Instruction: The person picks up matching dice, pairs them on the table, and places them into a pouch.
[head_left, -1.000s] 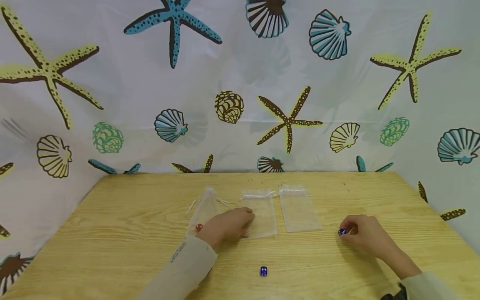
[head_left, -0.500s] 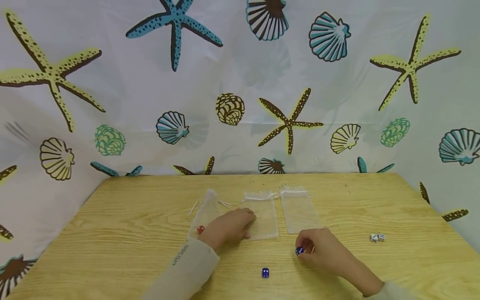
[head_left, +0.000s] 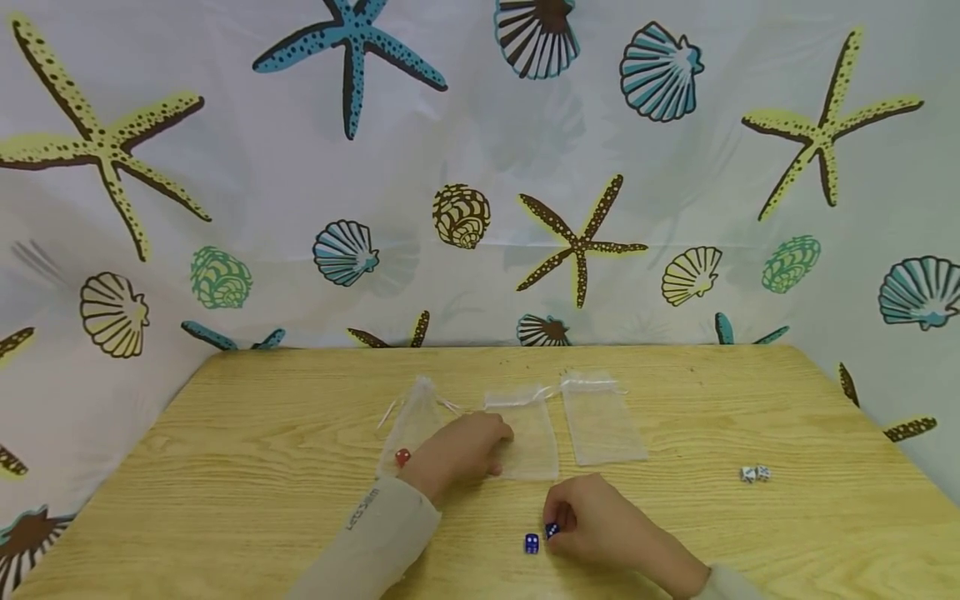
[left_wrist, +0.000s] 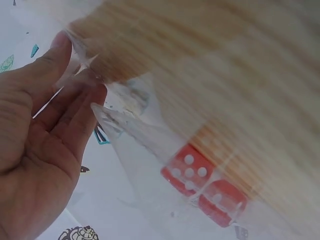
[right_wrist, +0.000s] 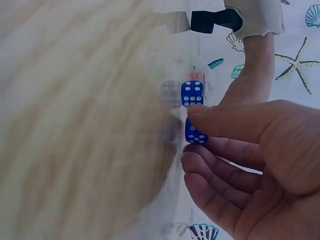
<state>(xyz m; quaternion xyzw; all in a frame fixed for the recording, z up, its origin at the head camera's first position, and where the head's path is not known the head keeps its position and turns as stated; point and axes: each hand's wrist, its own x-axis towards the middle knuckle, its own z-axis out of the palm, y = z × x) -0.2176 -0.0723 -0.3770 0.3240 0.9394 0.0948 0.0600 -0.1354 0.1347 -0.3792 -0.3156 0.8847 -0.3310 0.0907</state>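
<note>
My right hand [head_left: 600, 525] pinches a blue die [head_left: 552, 531] between thumb and fingers, low over the table. Just left of it sits a second blue die [head_left: 532, 543]; in the right wrist view the held die [right_wrist: 197, 134] and the other die [right_wrist: 192, 92] stand close together. My left hand [head_left: 459, 450] rests on the left part of the middle clear pouch [head_left: 534, 437], its fingers loosely bent. Beside that wrist lies a drawstring pouch [head_left: 414, 421] with a red die [head_left: 403, 456] showing; the left wrist view reveals two red dice [left_wrist: 187, 170] in it.
Another flat clear pouch [head_left: 603, 429] lies right of the middle one. Two white dice [head_left: 755, 473] sit together on the wooden table [head_left: 247, 467] at the right. A cloth printed with shells and starfish [head_left: 480, 125] hangs behind and along the sides.
My right hand has carried the blue die leftward and nearer, from the right side to beside the other blue die. That uncovered the white dice. My left hand stays nearly still.
</note>
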